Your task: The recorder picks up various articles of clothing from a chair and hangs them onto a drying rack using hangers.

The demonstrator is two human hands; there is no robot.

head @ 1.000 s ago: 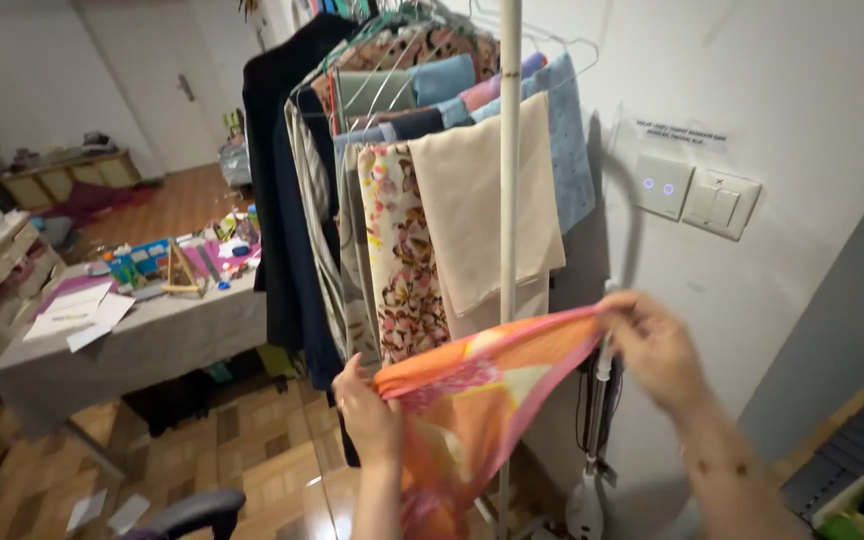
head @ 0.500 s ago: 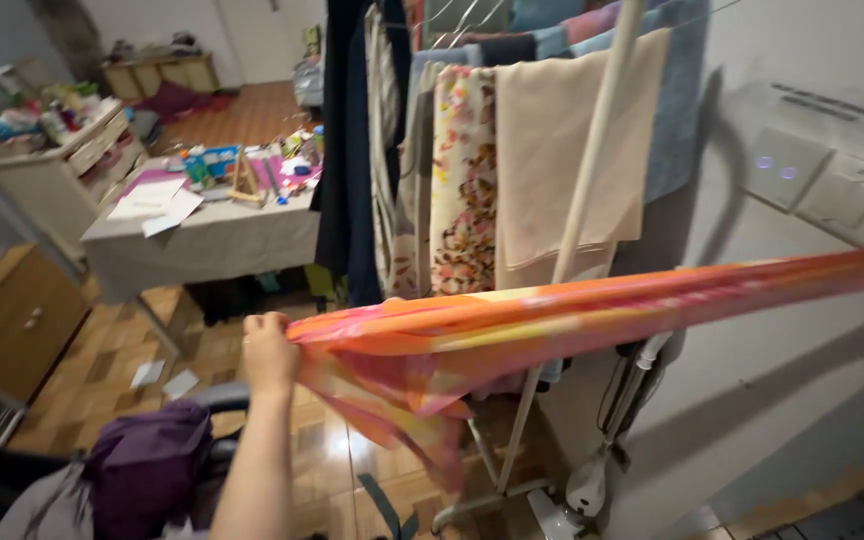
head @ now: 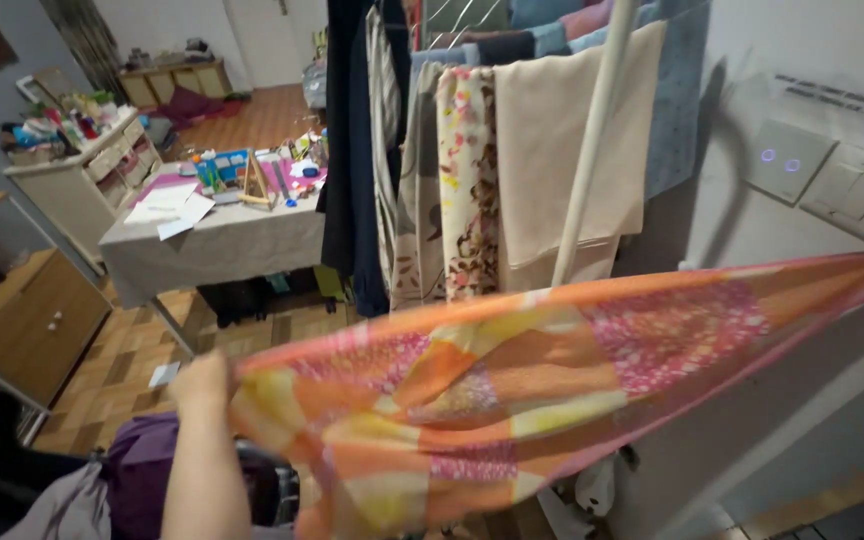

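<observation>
Cloth: orange, pink and yellow patchwork cloth (head: 552, 390) is stretched taut across the lower half of the frame, from lower left to right edge, in front of the rack pole.
Left hand: left hand (head: 202, 385) is seen lower left, fingers clenched on the cloth's left end.
Right hand: out of frame past the right edge; its fingers cannot be judged, only the pulled-up cloth corner is shown there.
Risk 1: cloth could be snagged on the white pole (head: 592, 150), judged from how close it crosses in front of it.
Risk 2: the slack lower fold could be dragged over the purple bundle (head: 142, 470) at lower left if the cloth is lowered.
Risk 3: hung garments could be knocked off if the cloth is swung toward the rack.
Rack: drying rack at upper centre is loaded with a dark garment (head: 352, 150), a floral cloth (head: 467, 180) and a beige cloth (head: 572, 150).
Surface: grey-covered surface (head: 222, 245) at left centre is cluttered with papers (head: 167, 205) and small colourful items.
Room: wood parquet floor (head: 112, 370), white drawer unit (head: 77, 185) upper left, brown cabinet (head: 27, 320) at left edge, wall switches (head: 832, 180) upper right.
</observation>
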